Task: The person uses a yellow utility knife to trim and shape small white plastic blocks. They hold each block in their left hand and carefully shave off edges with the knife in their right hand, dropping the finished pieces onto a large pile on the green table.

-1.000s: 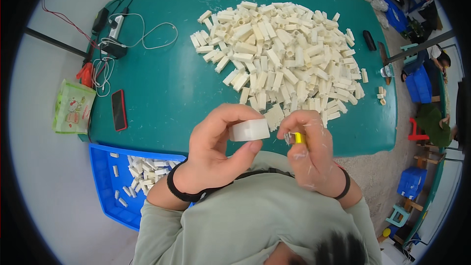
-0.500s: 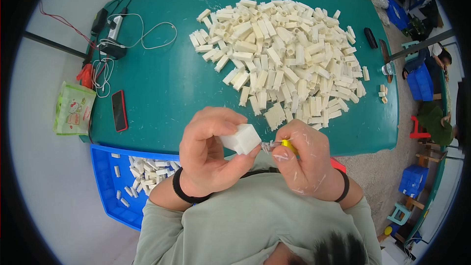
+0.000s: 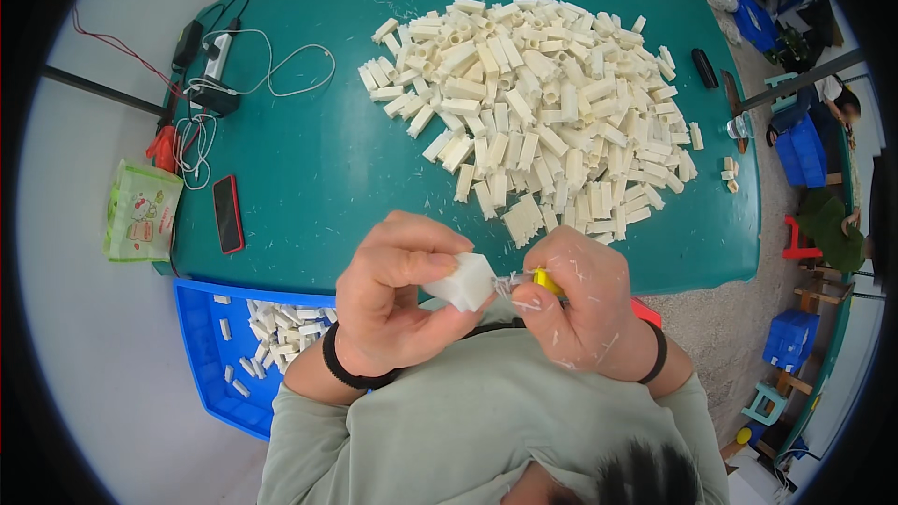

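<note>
My left hand point(image 3: 398, 290) is closed around a white, box-shaped plastic piece point(image 3: 465, 282), thumb below and fingers above. One squared end of it faces right. In my right hand point(image 3: 580, 299) is a small yellow-handled trimming tool point(image 3: 546, 281), mostly hidden by the curled fingers. Its thin tip meets the piece's right edge, where pale curled shavings point(image 3: 506, 284) cling. More white slivers stick to the skin of my right hand. Beyond both hands, a large heap of cream-white plastic pieces point(image 3: 561, 103) covers much of the green table point(image 3: 309, 140).
A blue tray point(image 3: 210, 383) with white pieces stands at my lower left. On the table's left lie a red-edged phone point(image 3: 227, 214), a power strip point(image 3: 217, 56) and white cables. A clear bottle point(image 3: 741, 126) stands at the right edge. Another person point(image 3: 832, 98) sits far right.
Both hands have shifted slightly left. The white piece has tilted a little in my left hand, and the tool stays against its right edge.
</note>
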Demonstrator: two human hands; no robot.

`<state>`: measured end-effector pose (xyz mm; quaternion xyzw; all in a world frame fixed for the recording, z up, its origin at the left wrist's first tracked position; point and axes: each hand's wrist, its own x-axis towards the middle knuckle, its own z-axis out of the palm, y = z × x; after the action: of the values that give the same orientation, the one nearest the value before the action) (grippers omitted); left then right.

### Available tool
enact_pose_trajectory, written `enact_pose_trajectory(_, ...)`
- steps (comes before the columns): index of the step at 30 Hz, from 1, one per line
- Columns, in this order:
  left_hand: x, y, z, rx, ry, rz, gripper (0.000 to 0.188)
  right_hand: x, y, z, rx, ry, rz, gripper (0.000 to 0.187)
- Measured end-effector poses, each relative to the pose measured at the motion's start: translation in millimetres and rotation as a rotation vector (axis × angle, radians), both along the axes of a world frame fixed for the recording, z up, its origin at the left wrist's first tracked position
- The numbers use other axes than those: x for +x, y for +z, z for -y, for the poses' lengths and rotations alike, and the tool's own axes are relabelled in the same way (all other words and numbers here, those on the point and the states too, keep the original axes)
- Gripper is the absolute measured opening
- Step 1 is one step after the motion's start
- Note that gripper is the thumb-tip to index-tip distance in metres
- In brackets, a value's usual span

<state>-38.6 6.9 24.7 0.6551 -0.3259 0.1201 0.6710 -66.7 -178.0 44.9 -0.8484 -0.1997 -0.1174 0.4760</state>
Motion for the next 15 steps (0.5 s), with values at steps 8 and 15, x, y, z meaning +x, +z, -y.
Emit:
enact_pose_trajectory(8, -2, 9, -2, 0.093, -0.166, 0.021, 0.04, 3, -3, 1, -0.02, -0.032, 0.008, 0.023)
enact_pose_trajectory(15, -6, 5, -3, 0.042, -0.178, -0.227, 0.038, -1, 1, 4, 0.1, -0.044, -0.212, 0.019)
